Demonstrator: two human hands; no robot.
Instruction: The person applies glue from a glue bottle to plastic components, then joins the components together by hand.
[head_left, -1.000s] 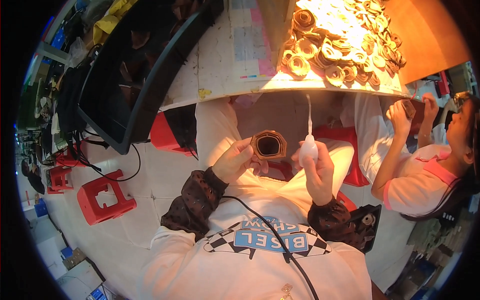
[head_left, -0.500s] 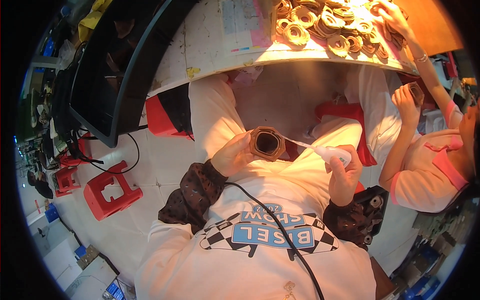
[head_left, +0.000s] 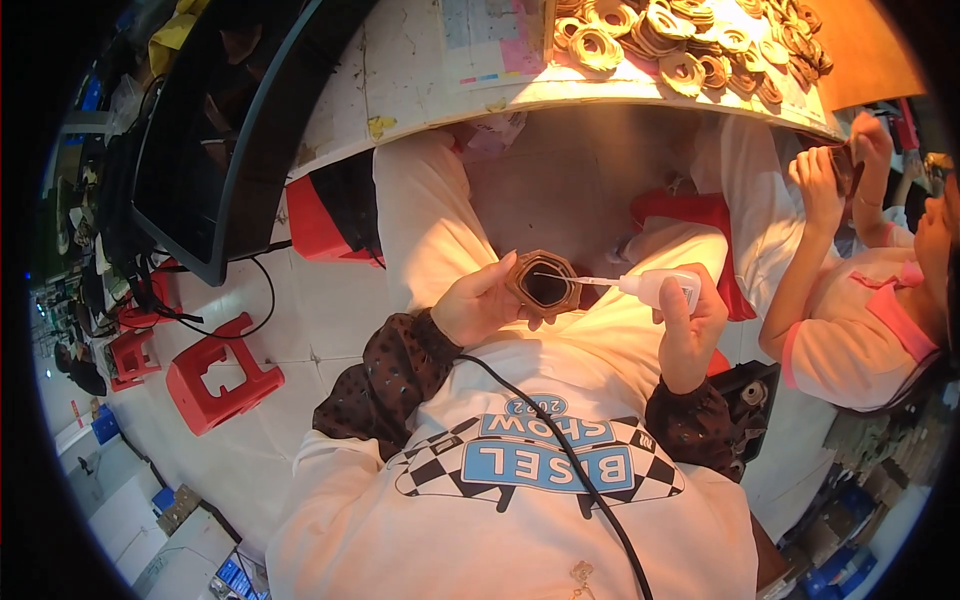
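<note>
Over my lap, my left hand (head_left: 478, 302) is closed around a brown wooden piece (head_left: 571, 292) with an angular outline and a dark round hollow. My right hand (head_left: 690, 325) grips a small white squeeze bottle (head_left: 655, 288) with a long thin nozzle. The bottle lies nearly level, pointing left, and its nozzle tip reaches over the hollow of the wooden piece. Whether the tip touches the inside, I cannot tell.
Many brown ring-shaped pieces (head_left: 683, 72) lie heaped under bright light on the table (head_left: 420, 110) ahead. A black tray (head_left: 225, 235) is at the left, red stools (head_left: 222, 375) below it. At the right, a co-worker's hands (head_left: 822, 185) hold a brown piece.
The nozzle has moved from the wooden piece's upper right rim to over its hollow. The piece has shifted slightly right. The co-worker's far hand has left the heap and joined the other hand.
</note>
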